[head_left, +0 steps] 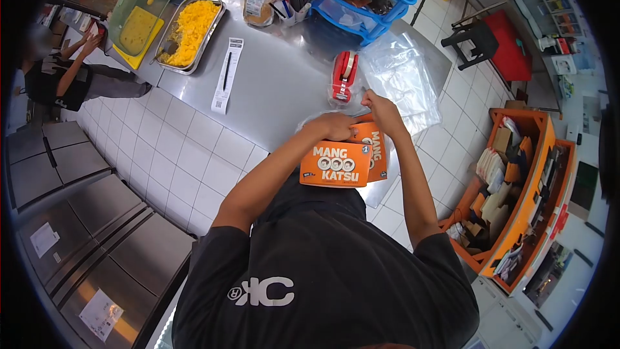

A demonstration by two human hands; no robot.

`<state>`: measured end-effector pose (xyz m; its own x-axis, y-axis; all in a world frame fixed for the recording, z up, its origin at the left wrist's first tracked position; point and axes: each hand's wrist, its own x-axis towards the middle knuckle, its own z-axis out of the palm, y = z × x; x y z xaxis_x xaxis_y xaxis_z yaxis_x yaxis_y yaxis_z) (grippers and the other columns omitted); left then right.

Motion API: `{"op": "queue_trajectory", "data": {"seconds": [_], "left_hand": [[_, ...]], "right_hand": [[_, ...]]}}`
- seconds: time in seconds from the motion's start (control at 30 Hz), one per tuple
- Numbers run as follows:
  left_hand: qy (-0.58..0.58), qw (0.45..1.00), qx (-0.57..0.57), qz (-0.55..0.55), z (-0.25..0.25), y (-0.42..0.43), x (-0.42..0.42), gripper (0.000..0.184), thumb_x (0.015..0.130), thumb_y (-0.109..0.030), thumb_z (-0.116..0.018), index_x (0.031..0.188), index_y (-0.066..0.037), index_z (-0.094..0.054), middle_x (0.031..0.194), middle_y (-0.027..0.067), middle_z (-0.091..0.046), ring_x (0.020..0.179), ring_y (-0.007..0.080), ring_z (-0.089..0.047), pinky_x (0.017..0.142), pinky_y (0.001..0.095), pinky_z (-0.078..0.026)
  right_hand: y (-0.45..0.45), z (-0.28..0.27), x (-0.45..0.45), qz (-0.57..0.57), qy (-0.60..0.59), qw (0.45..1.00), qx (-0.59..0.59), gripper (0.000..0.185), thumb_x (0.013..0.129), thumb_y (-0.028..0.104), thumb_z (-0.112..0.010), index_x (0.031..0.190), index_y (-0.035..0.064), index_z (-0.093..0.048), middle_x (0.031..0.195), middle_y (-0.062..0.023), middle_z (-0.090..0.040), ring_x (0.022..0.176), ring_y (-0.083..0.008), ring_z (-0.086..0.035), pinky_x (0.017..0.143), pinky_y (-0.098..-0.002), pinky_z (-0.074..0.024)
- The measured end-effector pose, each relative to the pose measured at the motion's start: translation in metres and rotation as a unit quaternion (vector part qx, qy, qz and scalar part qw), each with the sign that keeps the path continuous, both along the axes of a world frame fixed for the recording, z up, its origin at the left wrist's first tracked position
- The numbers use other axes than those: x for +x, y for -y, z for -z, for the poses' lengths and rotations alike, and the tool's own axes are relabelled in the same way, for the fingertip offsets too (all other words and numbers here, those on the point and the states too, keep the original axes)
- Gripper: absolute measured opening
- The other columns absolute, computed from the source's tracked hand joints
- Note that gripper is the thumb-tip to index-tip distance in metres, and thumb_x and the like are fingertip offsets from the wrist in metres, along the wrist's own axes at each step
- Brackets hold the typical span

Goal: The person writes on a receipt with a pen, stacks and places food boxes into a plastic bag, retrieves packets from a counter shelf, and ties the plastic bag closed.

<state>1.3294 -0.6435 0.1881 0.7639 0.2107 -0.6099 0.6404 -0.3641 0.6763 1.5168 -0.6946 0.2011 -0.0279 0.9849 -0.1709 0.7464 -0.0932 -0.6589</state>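
Two orange cardboard food boxes stand at the near edge of the steel table, close to my body. The front box (334, 165) reads "MANG KATSU", and it partly covers the back box (378, 169). My left hand (337, 127) is closed at the top of the boxes, its fingers curled against the back one. Clear plastic (311, 120) shows around that hand. Just right of it, my right hand (382, 115) is raised in a pinch by the back box; whatever lies between its fingertips is too small to make out. Beyond it sits a red tape dispenser (345, 77).
Clear plastic bags (402, 81) lie right of the dispenser. A paper receipt (227, 76) with a black pen (227, 71) and a tray of yellow food (187, 35) are leftward. Blue baskets (368, 10) stand at the back. Another person (61, 81) works far left. An orange bin (510, 187) is right.
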Motion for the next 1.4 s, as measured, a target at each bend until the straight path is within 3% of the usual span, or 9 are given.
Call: {"op": "queue_trajectory", "data": {"seconds": [0.13, 0.2, 0.27, 0.33, 0.47, 0.8, 1.0, 1.2, 1.4], "left_hand": [[-0.028, 0.982, -0.171, -0.075, -0.005, -0.006, -0.007, 0.049, 0.103, -0.043, -0.049, 0.138, -0.010, -0.058, 0.123, 0.0168, -0.067, 0.117, 0.0274, -0.063, 0.099, 0.0383, -0.048], [0.270, 0.926, -0.172, -0.202, 0.012, -0.014, -0.044, 0.054, 0.104, -0.048, -0.049, 0.131, -0.003, -0.061, 0.119, 0.0119, -0.068, 0.110, 0.0206, -0.064, 0.092, 0.0347, -0.050], [0.288, 0.870, -0.176, -0.361, -0.005, -0.020, -0.101, 0.048, 0.104, -0.042, -0.053, 0.132, -0.004, -0.061, 0.119, 0.0134, -0.068, 0.107, 0.0205, -0.065, 0.096, 0.0349, -0.049], [0.134, 0.869, -0.017, -0.476, 0.026, 0.004, -0.145, 0.049, 0.105, -0.041, -0.051, 0.136, -0.003, -0.057, 0.118, 0.0137, -0.068, 0.107, 0.0223, -0.065, 0.094, 0.0368, -0.051], [0.112, 0.862, -0.035, -0.492, 0.101, 0.093, -0.140, 0.040, 0.105, -0.034, -0.052, 0.130, -0.002, -0.055, 0.112, 0.0140, -0.068, 0.101, 0.0259, -0.066, 0.086, 0.0381, -0.052], [0.150, 0.834, 0.047, -0.529, 0.083, 0.122, -0.140, 0.029, 0.106, -0.028, -0.051, 0.101, 0.001, -0.049, 0.079, 0.0221, -0.058, 0.072, 0.0357, -0.059, 0.067, 0.0453, -0.045], [0.136, 0.823, 0.044, -0.550, 0.077, 0.126, -0.138, 0.031, 0.089, -0.015, -0.069, 0.105, 0.000, -0.048, 0.095, 0.0264, -0.062, 0.093, 0.0427, -0.064, 0.081, 0.0435, -0.051], [0.027, 0.899, 0.045, -0.435, 0.086, 0.136, -0.149, 0.041, 0.080, -0.010, -0.072, 0.110, 0.002, -0.048, 0.113, 0.0307, -0.063, 0.112, 0.0482, -0.060, 0.093, 0.0480, -0.048], [0.257, 0.838, -0.007, -0.482, 0.155, 0.124, -0.149, 0.028, 0.093, -0.010, -0.053, 0.118, 0.000, -0.047, 0.101, 0.0259, -0.063, 0.101, 0.0460, -0.061, 0.088, 0.0514, -0.047]], "right_hand": [[0.002, -0.023, 0.015, -0.011, 0.047, 0.999, 0.001, 0.009, 0.097, 0.008, -0.054, 0.105, 0.0040, -0.057, 0.098, -0.0170, -0.072, 0.093, -0.0359, -0.070, 0.081, -0.0408, -0.0533], [0.016, -0.014, 0.019, -0.020, 0.034, 0.999, -0.010, 0.014, 0.097, 0.016, -0.057, 0.107, 0.0057, -0.057, 0.096, -0.0206, -0.070, 0.088, -0.0415, -0.068, 0.083, -0.0426, -0.0517], [0.052, -0.002, 0.010, 0.155, -0.069, 0.970, 0.173, 0.018, 0.097, 0.018, -0.060, 0.101, 0.0008, -0.058, 0.097, -0.0228, -0.067, 0.085, -0.0425, -0.065, 0.080, -0.0441, -0.0506], [0.088, -0.006, 0.016, 0.185, -0.076, 0.979, 0.050, 0.021, 0.097, 0.019, -0.060, 0.099, -0.0011, -0.059, 0.097, -0.0228, -0.064, 0.085, -0.0421, -0.062, 0.078, -0.0450, -0.0496], [0.111, 0.022, 0.022, 0.178, 0.016, 0.983, 0.044, 0.023, 0.099, 0.019, -0.059, 0.096, -0.0040, -0.060, 0.094, -0.0215, -0.058, 0.084, -0.0390, -0.057, 0.073, -0.0469, -0.0466], [0.139, -0.002, 0.018, 0.262, 0.003, 0.964, 0.049, 0.021, 0.103, 0.017, -0.055, 0.098, -0.0022, -0.062, 0.070, -0.0100, -0.059, 0.063, -0.0167, -0.055, 0.060, -0.0343, -0.0434], [0.151, -0.009, 0.006, 0.271, -0.021, 0.962, -0.021, 0.028, 0.090, 0.021, -0.077, 0.097, 0.0064, -0.055, 0.065, 0.0010, -0.042, 0.059, -0.0072, -0.037, 0.052, -0.0281, -0.0328], [0.187, 0.018, 0.012, 0.245, 0.118, 0.958, 0.085, 0.023, 0.081, -0.003, -0.064, 0.098, 0.0027, -0.049, 0.088, -0.0113, -0.056, 0.081, -0.0222, -0.059, 0.074, -0.0369, -0.0479], [0.212, 0.033, -0.009, 0.321, -0.193, 0.927, -0.016, 0.020, 0.088, -0.004, -0.055, 0.105, 0.0022, -0.047, 0.085, -0.0072, -0.059, 0.081, -0.0177, -0.061, 0.073, -0.0307, -0.0511]]}}
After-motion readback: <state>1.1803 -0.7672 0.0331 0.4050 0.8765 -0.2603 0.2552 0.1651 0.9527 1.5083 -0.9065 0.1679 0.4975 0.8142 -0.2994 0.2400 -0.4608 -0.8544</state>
